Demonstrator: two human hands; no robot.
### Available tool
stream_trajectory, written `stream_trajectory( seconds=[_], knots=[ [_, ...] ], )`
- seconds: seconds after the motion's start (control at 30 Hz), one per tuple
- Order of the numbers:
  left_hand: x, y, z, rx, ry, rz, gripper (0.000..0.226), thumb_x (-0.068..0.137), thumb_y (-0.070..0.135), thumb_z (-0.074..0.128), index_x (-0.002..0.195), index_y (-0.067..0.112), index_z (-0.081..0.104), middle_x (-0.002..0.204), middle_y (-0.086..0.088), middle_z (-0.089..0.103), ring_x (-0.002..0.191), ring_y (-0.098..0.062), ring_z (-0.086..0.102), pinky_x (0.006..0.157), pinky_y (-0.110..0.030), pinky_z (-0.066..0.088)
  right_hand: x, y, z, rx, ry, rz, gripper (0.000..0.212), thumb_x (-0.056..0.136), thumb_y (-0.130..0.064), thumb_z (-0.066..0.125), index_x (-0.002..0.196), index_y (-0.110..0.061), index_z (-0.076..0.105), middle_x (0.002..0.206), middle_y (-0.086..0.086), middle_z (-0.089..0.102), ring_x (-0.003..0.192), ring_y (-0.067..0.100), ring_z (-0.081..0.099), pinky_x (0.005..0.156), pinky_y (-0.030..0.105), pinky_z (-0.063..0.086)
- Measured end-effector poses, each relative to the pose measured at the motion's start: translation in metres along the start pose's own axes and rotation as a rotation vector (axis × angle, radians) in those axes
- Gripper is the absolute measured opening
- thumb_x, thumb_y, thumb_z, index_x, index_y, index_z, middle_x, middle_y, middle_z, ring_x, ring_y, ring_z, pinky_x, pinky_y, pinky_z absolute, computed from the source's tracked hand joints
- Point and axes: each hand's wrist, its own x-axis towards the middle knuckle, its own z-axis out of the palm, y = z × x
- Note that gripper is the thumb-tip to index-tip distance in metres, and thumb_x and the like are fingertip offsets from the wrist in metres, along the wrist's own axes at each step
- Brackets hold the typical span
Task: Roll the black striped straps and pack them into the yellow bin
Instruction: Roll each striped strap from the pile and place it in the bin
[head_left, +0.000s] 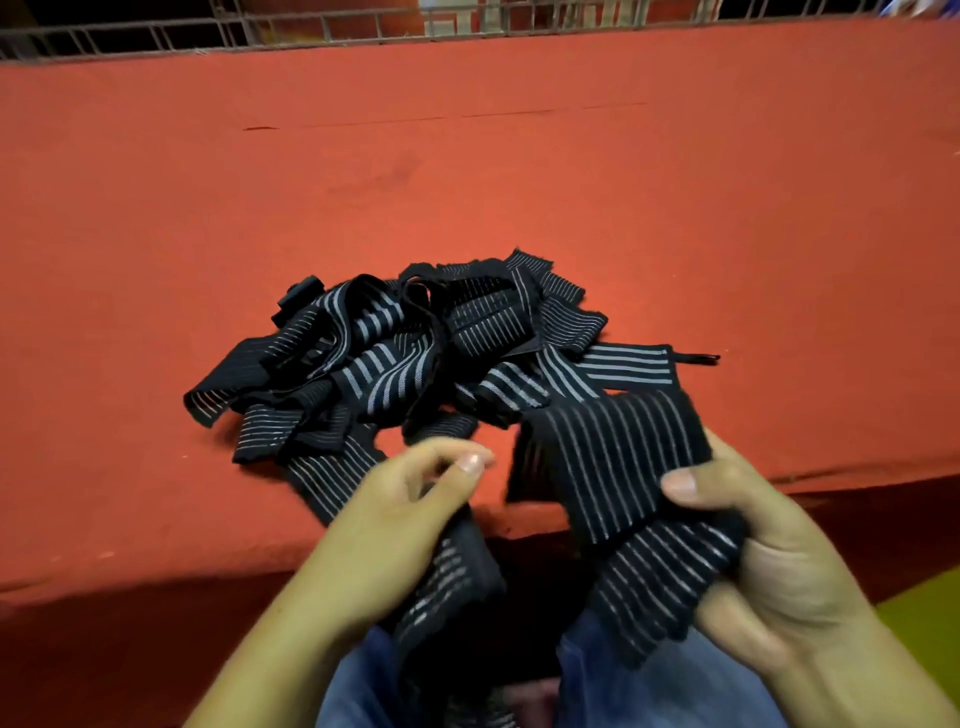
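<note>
- The right hand (769, 561) is clamped on one black striped strap (613, 467). Its thumb presses across the top and its fingers are tucked beneath. The strap's free end stands up flat over the near edge of the worktop.
- The left hand (395, 519) has its fingers curled, with the thumb near the fingertips. Another length of strap (447, 582) runs under it from the worktop down to the lap. I cannot tell whether the hand actually grips that length.
- To my eye this is the start of a roll: a strap has been picked out and is being straightened, and no coil has formed yet.
- Next, I'd judge, one end needs folding over tightly, then turning hand over hand with the edges kept level so the roll doesn't skew.
- The rest of the straps lie in a tangled pile (415, 358) on the worktop, near its front edge and just beyond the hands, all unrolled.
- A yellow-green patch (930, 618) shows low at the right, below the worktop. It may be the bin, but too little shows to be sure.
- The worktop (467, 182) is covered in red cloth. A metal wire grid (363, 26) runs along its far edge, with darkness behind.
- Blue jeans (649, 686) show at the bottom, so the person is seated close.
</note>
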Motion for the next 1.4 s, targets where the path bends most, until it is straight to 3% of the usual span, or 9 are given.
stream_trajectory(
  seconds=[0.1,0.2,0.3,0.5,0.63,0.8,0.87,1.07,1.4],
  knots=[
    [0.004,0.010,0.019,-0.205,-0.136,-0.177,0.061,0.095,0.059,0.037,0.113,0.019,0.079,0.129,0.006,0.071,0.116,-0.004,0.065,0.091,-0.014,0.048,-0.001,0.012,0.001,-0.041,-0.003,0.010,0.055,0.053,-0.003,0.076,0.108,-0.003,0.071,0.106,0.025,0.068,0.096,0.038,0.067,0.082,0.043,0.060],
    [-0.010,0.011,0.023,-0.491,-0.068,-0.056,0.048,0.110,0.027,0.034,0.139,-0.006,0.055,0.141,-0.014,0.060,0.101,-0.014,0.053,0.061,-0.009,0.050,0.000,0.027,-0.002,-0.128,0.020,0.101,0.051,0.057,0.008,0.066,0.108,0.011,0.060,0.100,0.025,0.067,0.090,0.032,0.064,0.076,0.033,0.057],
    [-0.003,0.025,0.025,-0.637,-0.099,-0.178,0.058,0.104,0.047,0.041,0.096,0.009,0.083,0.099,-0.018,0.079,0.087,-0.023,0.077,0.075,-0.025,0.061,0.000,0.037,-0.006,-0.241,0.064,0.150,0.048,0.059,0.009,0.065,0.107,0.005,0.070,0.097,0.021,0.070,0.088,0.026,0.066,0.074,0.026,0.058],
    [0.001,0.015,0.022,-0.302,0.025,0.061,0.019,0.090,0.024,0.067,0.092,0.007,0.077,0.083,-0.005,0.077,0.079,-0.010,0.069,0.073,-0.020,0.054,-0.007,0.034,-0.001,-0.255,0.016,0.260,0.058,0.064,-0.003,0.070,0.120,-0.018,0.076,0.124,0.018,0.073,0.114,0.032,0.071,0.095,0.042,0.055],
    [-0.005,0.009,0.022,-0.151,-0.034,0.145,0.030,0.088,0.045,0.072,0.096,0.016,0.078,0.092,-0.020,0.073,0.080,-0.032,0.068,0.083,-0.051,0.055,0.002,0.035,0.004,-0.393,0.195,0.126,0.036,0.082,-0.040,0.080,0.114,-0.024,0.078,0.120,0.013,0.077,0.115,0.030,0.072,0.105,0.051,0.052],
    [-0.007,-0.001,0.014,-0.247,-0.042,0.068,0.039,0.080,0.053,0.073,0.111,0.029,0.075,0.075,-0.032,0.057,0.067,-0.027,0.048,0.066,-0.041,0.040,0.009,0.038,0.009,-0.402,0.373,-0.033,0.028,0.087,-0.023,0.064,0.108,-0.010,0.077,0.110,0.016,0.079,0.106,0.030,0.075,0.099,0.051,0.056],
    [-0.008,-0.006,0.007,-0.232,0.025,0.037,0.031,0.084,0.049,0.079,0.109,0.031,0.076,0.064,-0.022,0.041,0.064,-0.025,0.034,0.061,-0.037,0.026,0.008,0.036,0.007,-0.320,0.421,-0.046,0.031,0.084,-0.018,0.062,0.108,-0.003,0.074,0.107,0.020,0.078,0.100,0.029,0.075,0.092,0.046,0.060],
    [0.000,-0.015,-0.011,-0.113,0.289,0.042,0.016,0.096,0.012,0.067,0.095,0.019,0.082,0.095,0.009,0.080,0.084,0.008,0.068,0.077,-0.005,0.045,0.005,0.025,-0.001,-0.178,0.435,-0.122,0.033,0.081,-0.015,0.061,0.107,0.002,0.073,0.105,0.026,0.076,0.091,0.029,0.075,0.073,0.032,0.063],
    [0.005,-0.007,0.004,-0.127,0.435,0.109,0.011,0.090,0.016,0.075,0.085,0.024,0.080,0.088,0.010,0.080,0.082,0.000,0.072,0.076,-0.012,0.051,-0.003,0.038,0.006,-0.509,0.238,-0.034,0.032,0.092,-0.045,0.071,0.111,-0.020,0.078,0.111,0.012,0.078,0.101,0.022,0.073,0.085,0.030,0.058]
  ],
)
